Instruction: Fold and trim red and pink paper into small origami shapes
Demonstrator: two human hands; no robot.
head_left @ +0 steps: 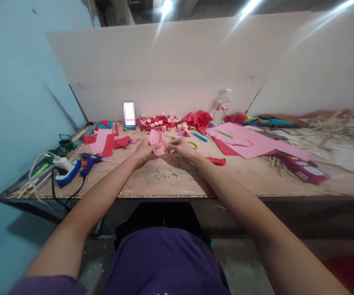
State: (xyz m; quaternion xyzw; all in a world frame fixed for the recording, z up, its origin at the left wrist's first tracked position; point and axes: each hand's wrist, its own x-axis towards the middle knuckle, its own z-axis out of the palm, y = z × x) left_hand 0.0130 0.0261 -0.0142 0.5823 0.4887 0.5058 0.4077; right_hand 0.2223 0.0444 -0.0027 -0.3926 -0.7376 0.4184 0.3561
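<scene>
Between my two hands, just above the table, is a piece of folded pink paper (156,138) with its sides standing up. My left hand (144,149) is closed on its left edge, the thumb lying across the lower front. At the right edge, my right hand (178,147) pinches the paper between thumb and fingers. Behind the paper lies a heap of small red and pink paper cubes (164,123). Close to my right hand are yellow-handled scissors (193,144), partly hidden, and a red-handled tool (216,161).
Left stand a blue glue gun (88,163), a blue power strip (68,174) with cables, and red paper pieces (108,145). A phone (129,115) leans at the back. Right are pink sheets (257,143), a plastic bottle (222,106), a purple box (304,170) and wooden sticks.
</scene>
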